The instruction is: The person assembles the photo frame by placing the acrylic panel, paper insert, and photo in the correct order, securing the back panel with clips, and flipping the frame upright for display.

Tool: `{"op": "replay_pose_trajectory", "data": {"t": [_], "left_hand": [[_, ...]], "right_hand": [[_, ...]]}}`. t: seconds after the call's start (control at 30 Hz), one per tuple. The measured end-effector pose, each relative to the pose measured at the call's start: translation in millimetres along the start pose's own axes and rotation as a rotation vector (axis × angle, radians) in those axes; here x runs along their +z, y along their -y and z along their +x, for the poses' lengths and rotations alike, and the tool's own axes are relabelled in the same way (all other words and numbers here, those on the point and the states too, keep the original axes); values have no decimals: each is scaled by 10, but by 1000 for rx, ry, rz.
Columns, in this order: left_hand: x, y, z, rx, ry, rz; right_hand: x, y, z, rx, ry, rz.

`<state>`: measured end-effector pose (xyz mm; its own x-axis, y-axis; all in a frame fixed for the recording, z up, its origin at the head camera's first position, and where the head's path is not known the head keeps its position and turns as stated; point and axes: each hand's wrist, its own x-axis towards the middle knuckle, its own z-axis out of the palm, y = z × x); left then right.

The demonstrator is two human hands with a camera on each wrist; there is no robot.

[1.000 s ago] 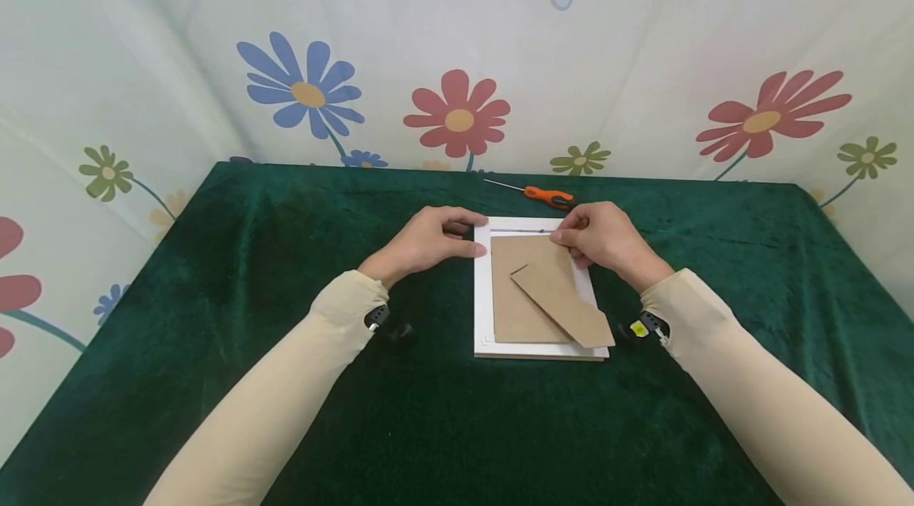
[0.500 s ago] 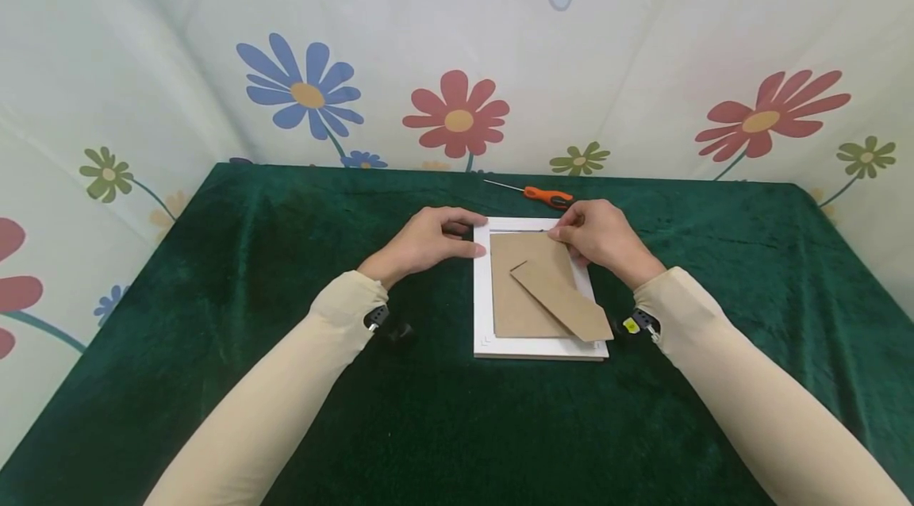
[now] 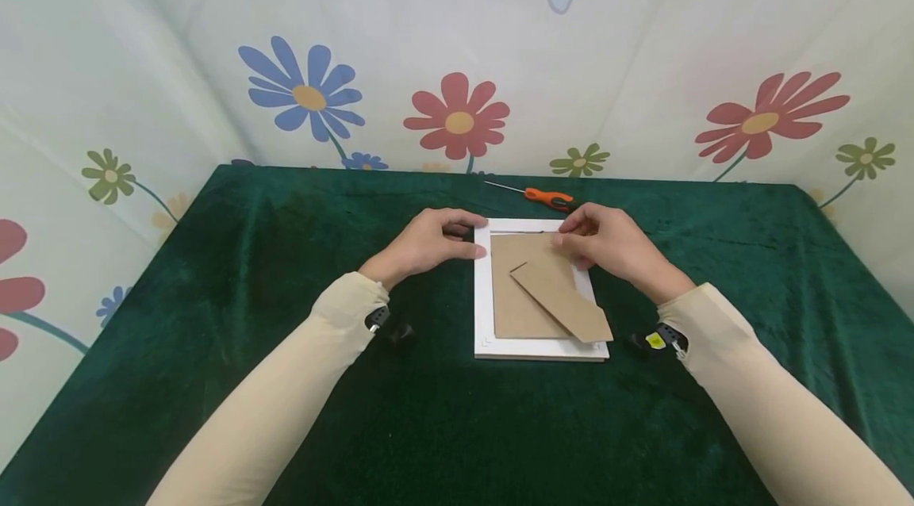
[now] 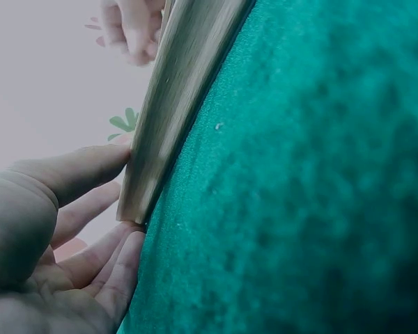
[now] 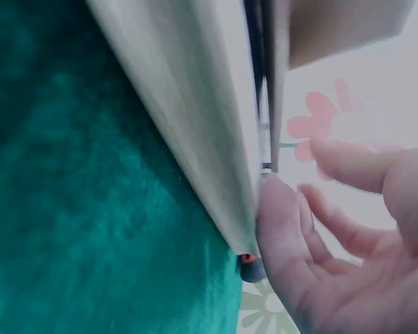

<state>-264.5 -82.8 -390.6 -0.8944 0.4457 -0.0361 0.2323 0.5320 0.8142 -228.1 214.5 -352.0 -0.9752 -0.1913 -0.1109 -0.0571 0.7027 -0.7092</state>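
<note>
A white picture frame (image 3: 483, 292) with pale wood-toned sides lies on the green cloth. Its brown backing board (image 3: 521, 308), with a slanted easel leg (image 3: 564, 304), sits over the opening. A thin dark gap shows along the board's top end. At the far left corner, my left hand (image 3: 432, 240) grips the frame, thumb on its left side. My right hand (image 3: 607, 240) is at the far right corner. In the right wrist view, a fingertip (image 5: 277, 202) touches the frame's edge beside the board's corner, while the thumb (image 5: 348, 163) stands apart from the board.
Behind the frame lies a screwdriver (image 3: 546, 197) with an orange and black handle, its shaft pointing left. Dark green cloth (image 3: 286, 252) covers the table. A flower-printed curtain (image 3: 385, 14) hangs along the table's back edge.
The backing board slid slightly toward the frame's far end, then stayed. My right thumb and fingers have come off its corner, and that wrist shifted right. My left hand kept its place.
</note>
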Motion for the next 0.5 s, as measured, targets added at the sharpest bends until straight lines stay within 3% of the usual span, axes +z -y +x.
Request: {"op": "replay_pose_trajectory", "data": {"t": [0.2, 0.5], "left_hand": [[0, 1, 6, 3, -2, 2], [4, 15, 4, 11, -2, -4]], "right_hand": [[-47, -49, -183, -129, 86, -2], [-67, -67, -344, -12, 204, 78]]}}
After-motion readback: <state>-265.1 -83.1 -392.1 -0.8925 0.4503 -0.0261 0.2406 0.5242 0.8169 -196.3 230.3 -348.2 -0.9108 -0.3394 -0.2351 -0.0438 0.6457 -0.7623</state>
